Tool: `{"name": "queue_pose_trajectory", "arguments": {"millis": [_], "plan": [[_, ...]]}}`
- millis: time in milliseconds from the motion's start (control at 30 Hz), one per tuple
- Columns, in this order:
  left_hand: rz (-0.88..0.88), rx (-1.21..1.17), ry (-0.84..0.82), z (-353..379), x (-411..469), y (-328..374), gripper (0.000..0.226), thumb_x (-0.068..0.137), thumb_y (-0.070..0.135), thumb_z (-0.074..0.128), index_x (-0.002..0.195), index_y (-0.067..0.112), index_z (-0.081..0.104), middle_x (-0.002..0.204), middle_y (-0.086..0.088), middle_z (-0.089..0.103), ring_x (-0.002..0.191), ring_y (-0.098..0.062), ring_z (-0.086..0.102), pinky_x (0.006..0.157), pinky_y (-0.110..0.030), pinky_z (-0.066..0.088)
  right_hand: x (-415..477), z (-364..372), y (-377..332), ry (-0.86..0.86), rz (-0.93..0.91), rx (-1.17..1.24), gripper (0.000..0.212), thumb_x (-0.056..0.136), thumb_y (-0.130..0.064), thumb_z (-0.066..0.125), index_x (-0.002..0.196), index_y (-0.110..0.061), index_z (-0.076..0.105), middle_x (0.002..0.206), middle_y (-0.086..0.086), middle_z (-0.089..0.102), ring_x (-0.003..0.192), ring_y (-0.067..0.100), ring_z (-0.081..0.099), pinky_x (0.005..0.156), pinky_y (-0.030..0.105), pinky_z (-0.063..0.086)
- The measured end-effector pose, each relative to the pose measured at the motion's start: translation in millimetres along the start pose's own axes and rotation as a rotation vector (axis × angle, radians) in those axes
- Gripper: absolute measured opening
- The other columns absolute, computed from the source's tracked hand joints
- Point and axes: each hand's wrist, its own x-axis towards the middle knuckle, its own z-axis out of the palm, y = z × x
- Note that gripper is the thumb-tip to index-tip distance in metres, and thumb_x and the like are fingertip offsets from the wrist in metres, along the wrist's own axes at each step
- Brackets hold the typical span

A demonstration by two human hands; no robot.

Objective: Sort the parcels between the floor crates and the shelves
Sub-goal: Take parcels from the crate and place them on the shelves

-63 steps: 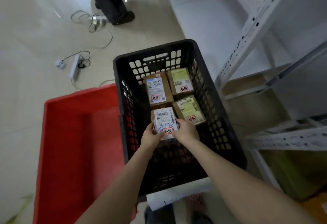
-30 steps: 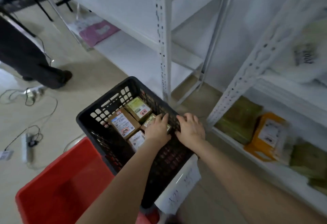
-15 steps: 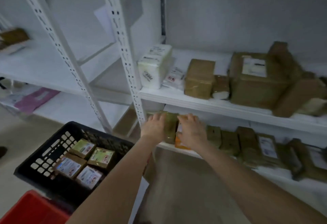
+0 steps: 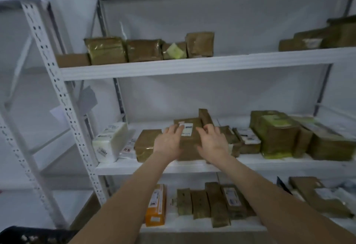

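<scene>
Now | left hand [image 4: 169, 140], right hand [image 4: 213, 144]: both grips spread, touching one labelled parcel [image 4: 188, 142] | three shelves [image 4: 192, 67]

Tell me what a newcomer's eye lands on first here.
The left hand and right hand flank a brown parcel with a white label on the middle shelf. An orange parcel stands out on the lower shelf, and a white package sits at the middle shelf's left end.

The brown parcel [image 4: 189, 147] carries a white label [image 4: 186, 129] with dark print. The shelves [image 4: 192, 66] are white; one lower parcel [image 4: 156, 205] is orange, and the crate [image 4: 34, 235] black.
</scene>
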Motion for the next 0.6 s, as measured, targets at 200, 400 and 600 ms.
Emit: {"name": "queue_pose_trajectory", "arguments": {"millis": [200, 400, 600], "plan": [[0.112, -0.024, 0.219, -68, 49, 38, 0.073, 0.086, 0.036, 0.062, 0.146, 0.024, 0.023, 0.148, -0.002, 0.032, 0.13, -0.024, 0.039, 0.098, -0.039, 0.042, 28, -79, 34, 0.211, 0.022, 0.009, 0.05, 0.091, -0.033, 0.054, 0.139, -0.024, 0.039, 0.135, 0.006, 0.04, 0.124, 0.027, 0.039, 0.099, 0.039, 0.037], [0.171, -0.095, 0.506, -137, 111, 45, 0.059, 0.089, 0.035, 0.056, 0.142, 0.017, 0.035, 0.137, -0.006, 0.045, 0.121, -0.026, 0.048, 0.089, -0.04, 0.047, 95, -142, 47, 0.392, 0.067, 0.077, 0.056, 0.09, -0.035, 0.057, 0.141, -0.021, 0.038, 0.135, 0.008, 0.04, 0.122, 0.027, 0.038, 0.097, 0.04, 0.04], [0.039, -0.23, 0.581, -195, 191, 23, 0.058, 0.094, 0.037, 0.048, 0.143, 0.009, 0.033, 0.139, -0.013, 0.044, 0.126, -0.032, 0.045, 0.095, -0.043, 0.043, 190, -182, 47, 0.43, 0.154, 0.417, 0.07, 0.088, -0.043, 0.059, 0.146, -0.016, 0.031, 0.146, 0.009, 0.039, 0.133, 0.03, 0.036, 0.106, 0.039, 0.034]]}}
